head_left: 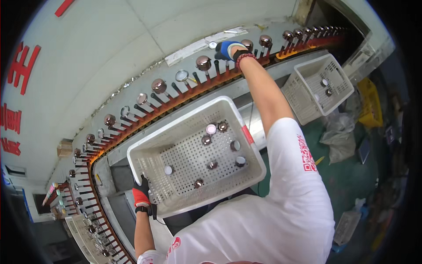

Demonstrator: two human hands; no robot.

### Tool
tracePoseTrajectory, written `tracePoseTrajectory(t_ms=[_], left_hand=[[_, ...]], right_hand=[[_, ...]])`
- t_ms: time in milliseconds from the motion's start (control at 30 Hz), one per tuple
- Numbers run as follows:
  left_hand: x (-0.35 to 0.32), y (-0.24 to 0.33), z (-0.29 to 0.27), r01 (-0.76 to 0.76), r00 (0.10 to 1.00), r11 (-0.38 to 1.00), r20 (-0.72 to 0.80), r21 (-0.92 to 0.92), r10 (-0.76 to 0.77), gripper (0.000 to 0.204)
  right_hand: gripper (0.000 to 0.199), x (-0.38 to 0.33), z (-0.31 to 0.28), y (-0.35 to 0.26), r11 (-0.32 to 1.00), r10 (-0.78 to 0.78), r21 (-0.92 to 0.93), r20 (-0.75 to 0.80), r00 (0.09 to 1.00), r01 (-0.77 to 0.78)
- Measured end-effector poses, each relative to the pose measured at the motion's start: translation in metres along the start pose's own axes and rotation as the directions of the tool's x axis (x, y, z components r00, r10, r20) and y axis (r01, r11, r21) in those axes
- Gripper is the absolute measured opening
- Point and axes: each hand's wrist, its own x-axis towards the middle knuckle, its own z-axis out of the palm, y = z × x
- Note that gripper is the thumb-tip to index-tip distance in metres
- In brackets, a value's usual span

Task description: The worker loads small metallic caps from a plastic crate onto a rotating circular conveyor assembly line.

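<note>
Right hand over the far spindled conveyor, left hand at the left rim of the white crate.
Both hands' grips are part-hidden, impossible to tell; a silver disc, perhaps pinched, shows its round face beside the right. The crate's long axis runs left to far right.

Even, fairly bright light fills the middle, palest on the white shirt towards five o'clock. Metal cups near twelve carry small glints. The green floor at four o'clock lies dimmer, detail softening outward; straight edges bow, and black vignetting darkens the corners.
</note>
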Motion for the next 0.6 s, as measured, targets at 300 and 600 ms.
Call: tracePoseTrajectory(t_ms=[300, 600], left_hand=[[0.004, 0.001, -0.014, 0.082, 0.996, 0.992, 0.020, 0.097, -0.084, 0.038], [-0.016, 0.013, 0.000, 0.067, 0.997, 0.996, -0.050, 0.061, -0.064, 0.038]], right_hand=[[0.049, -0.178, 0.028, -0.112, 0.805, -0.592, 0.263, 0.287, 0.753, 0.532], [0.040, 0.004, 0.003, 0.066, 0.994, 0.097, -0.031, -0.124, 0.988, -0.102]])
